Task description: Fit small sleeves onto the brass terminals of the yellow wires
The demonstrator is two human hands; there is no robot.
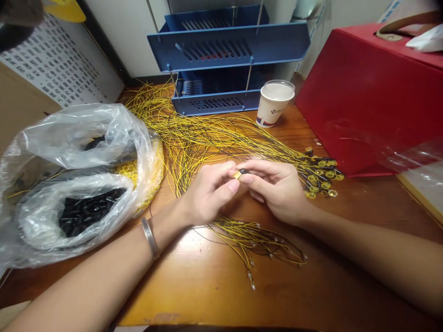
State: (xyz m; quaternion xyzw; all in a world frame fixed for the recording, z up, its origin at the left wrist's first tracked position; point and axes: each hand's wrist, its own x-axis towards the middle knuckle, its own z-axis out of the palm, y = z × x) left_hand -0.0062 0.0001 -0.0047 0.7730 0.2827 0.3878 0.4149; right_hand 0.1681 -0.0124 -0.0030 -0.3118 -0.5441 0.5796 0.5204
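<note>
Both hands' fingers pinch small yellow piece (237, 174); plastic bag (69, 184) holds black parts (86, 211), perhaps caps.

The white printed sheet (58, 64) at upper left carries rows of dark characters, too small to read. The white paper cup (274, 103) bears a small blue-and-red logo, illegible.

We have one head camera, looking forward and down, close over the wooden table (214, 276) from its near edge.
</note>
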